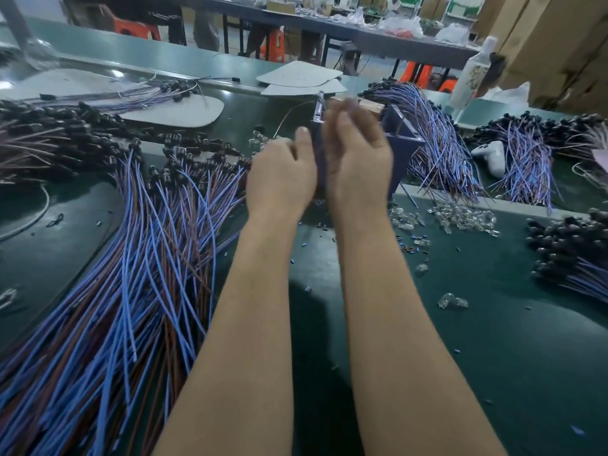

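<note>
Left hand (279, 172) and right hand (357, 159) met, blurred, before the blue metal fixture (399, 133) around a dark piece (319, 166); their grip could not be told. Heaped blue-and-brown wired black sockets (184, 169) left of the fixture and loose clear glass bulbs (460, 218) right of it suggested much remained.

wide head view looks forward-down, close over left hand (279, 172) and right hand (357, 162).
</note>
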Available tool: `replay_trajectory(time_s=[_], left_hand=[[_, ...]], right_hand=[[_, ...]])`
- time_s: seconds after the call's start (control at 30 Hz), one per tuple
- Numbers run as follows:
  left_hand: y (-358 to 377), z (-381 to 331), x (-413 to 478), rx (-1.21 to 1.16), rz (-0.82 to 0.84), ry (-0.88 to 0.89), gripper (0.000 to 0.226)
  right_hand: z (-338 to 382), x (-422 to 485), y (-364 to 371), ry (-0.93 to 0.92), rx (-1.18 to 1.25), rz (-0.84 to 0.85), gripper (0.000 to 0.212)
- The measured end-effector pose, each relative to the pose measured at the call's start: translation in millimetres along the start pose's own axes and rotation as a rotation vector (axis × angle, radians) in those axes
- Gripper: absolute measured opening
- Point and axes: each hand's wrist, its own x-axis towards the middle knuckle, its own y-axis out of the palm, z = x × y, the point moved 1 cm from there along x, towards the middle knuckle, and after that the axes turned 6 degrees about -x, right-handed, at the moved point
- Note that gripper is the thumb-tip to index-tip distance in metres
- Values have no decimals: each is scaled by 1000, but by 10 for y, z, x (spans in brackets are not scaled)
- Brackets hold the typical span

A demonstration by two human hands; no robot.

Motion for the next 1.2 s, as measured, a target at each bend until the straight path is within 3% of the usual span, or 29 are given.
replay_trajectory(time_s=[0.1, 0.17, 0.23, 0.37, 0.43, 0.63, 0.77, 0.83, 0.9, 1.0, 1.1, 1.2], left_hand=[[151, -106, -117, -96, 329, 69, 39], [285, -194, -202, -167, 414, 157, 33], [433, -292, -257, -219, 402, 242, 28], [781, -495, -372, -237, 429, 328, 18], [937, -516, -439, -211, 421, 325, 19], [1119, -133, -462, -57, 436, 185, 14], [1123, -30, -420, -131, 360, 147, 9], [1134, -47, -461, -178, 353, 155, 9], [1153, -35, -489, -195, 351, 145, 10], [1156, 16, -470, -129, 317, 117, 11], [1135, 101, -421, -50, 295, 20, 13], [1116, 132, -407, -50, 288, -41, 13]], right_hand=[[398, 69, -244, -115, 181, -115, 17], [600, 78, -449, -182, 212, -197, 14], [727, 42, -680, -187, 115, -245, 15], [747, -105, -1099, -222, -525, -234, 14], [685, -137, -1250, -263, -645, -235, 19], [657, -74, -1591, -248, -365, -646, 23], [496, -37, -1523, -126, -369, -460, 20], [371, -47, -1462, -74, -547, -317, 22], [288, -55, -1452, -85, -726, -277, 23], [320, -48, -1493, -183, -754, -397, 24], [412, -27, -1575, -196, -438, -567, 21], [428, -29, -1616, -149, -321, -617, 19]])
